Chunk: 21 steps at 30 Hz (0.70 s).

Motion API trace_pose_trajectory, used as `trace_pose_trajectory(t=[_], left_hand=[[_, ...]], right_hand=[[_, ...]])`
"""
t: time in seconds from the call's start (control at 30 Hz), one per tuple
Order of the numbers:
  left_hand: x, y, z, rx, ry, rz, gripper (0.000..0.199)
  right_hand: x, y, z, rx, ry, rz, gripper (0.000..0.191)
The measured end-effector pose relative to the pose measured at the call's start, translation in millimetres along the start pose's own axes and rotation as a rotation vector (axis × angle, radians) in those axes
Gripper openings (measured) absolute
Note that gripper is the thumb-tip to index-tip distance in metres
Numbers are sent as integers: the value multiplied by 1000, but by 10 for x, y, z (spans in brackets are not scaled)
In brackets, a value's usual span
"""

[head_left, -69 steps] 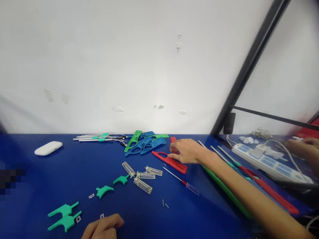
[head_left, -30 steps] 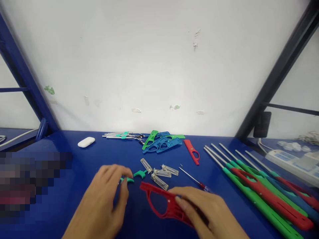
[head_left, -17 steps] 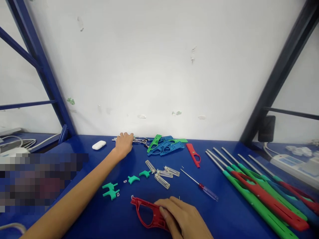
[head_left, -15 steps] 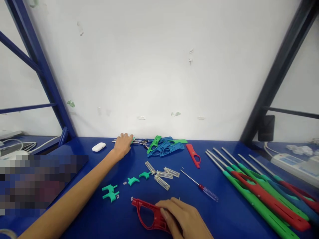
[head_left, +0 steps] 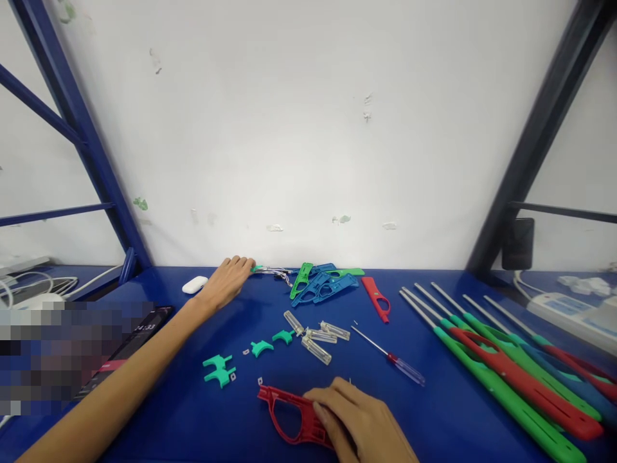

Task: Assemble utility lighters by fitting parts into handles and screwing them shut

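Note:
At the front, my right hand [head_left: 359,421] is closed on a red lighter handle shell [head_left: 289,415], its open inner side facing up and its loop pointing left. My left hand [head_left: 226,281] reaches to the back by the wall, fingers curled down over a bunch of thin metal rods with wires [head_left: 274,271]. Its fingertips are hidden, so what they pinch does not show. Between the hands lie several teal triggers [head_left: 261,348], several clear fuel tanks [head_left: 316,351] and small metal pieces [head_left: 260,381]. A screwdriver [head_left: 405,370] with a clear red handle rests right of the tanks.
Blue and green handle shells [head_left: 322,289] are piled at the back, with a red shell [head_left: 375,299] beside them. Several long-nosed lighters [head_left: 520,379] lie along the right. A white earbud case [head_left: 194,285] and a phone [head_left: 139,331] are on the left.
My left hand has shifted left along the metal rods, covering their left ends. The right hand keeps the red shell in place. The view has moved slightly.

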State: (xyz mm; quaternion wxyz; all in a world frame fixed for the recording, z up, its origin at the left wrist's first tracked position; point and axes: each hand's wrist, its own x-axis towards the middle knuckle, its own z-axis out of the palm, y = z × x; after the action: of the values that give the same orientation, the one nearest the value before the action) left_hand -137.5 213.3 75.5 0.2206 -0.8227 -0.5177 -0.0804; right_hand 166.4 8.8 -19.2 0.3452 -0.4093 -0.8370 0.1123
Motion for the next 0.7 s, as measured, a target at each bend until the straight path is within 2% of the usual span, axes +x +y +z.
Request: trace_pose_trajectory(t=[0.1,0.2,0.27,0.4,0.5,0.57,0.7], left_hand=[[-144,16,-239,-30,100,-28,39],[-410,109,-464,-86,217,-47,36],[-667,253,-593,-147,292,-39,23],[-1267,711,-770,-287,385,1,23],[-1625,1054,-799,-426,362,8,14],[-1780,1210,-766,-509,311,-24,12],[-1943,1330,-635,-585,282,-61,15]], right_hand=[[-31,-63,-38,-72,82,-3,28],[-48,-112,-101,-155,100,-18,33],[-57,-134,-140,-199,100,-31,37],[-94,-151,-199,-254,66,-66,37],[-134,-116,-225,-283,22,-100,32],[-161,-74,-226,-289,21,-128,30],[-201,-20,-211,-284,66,-137,31]])
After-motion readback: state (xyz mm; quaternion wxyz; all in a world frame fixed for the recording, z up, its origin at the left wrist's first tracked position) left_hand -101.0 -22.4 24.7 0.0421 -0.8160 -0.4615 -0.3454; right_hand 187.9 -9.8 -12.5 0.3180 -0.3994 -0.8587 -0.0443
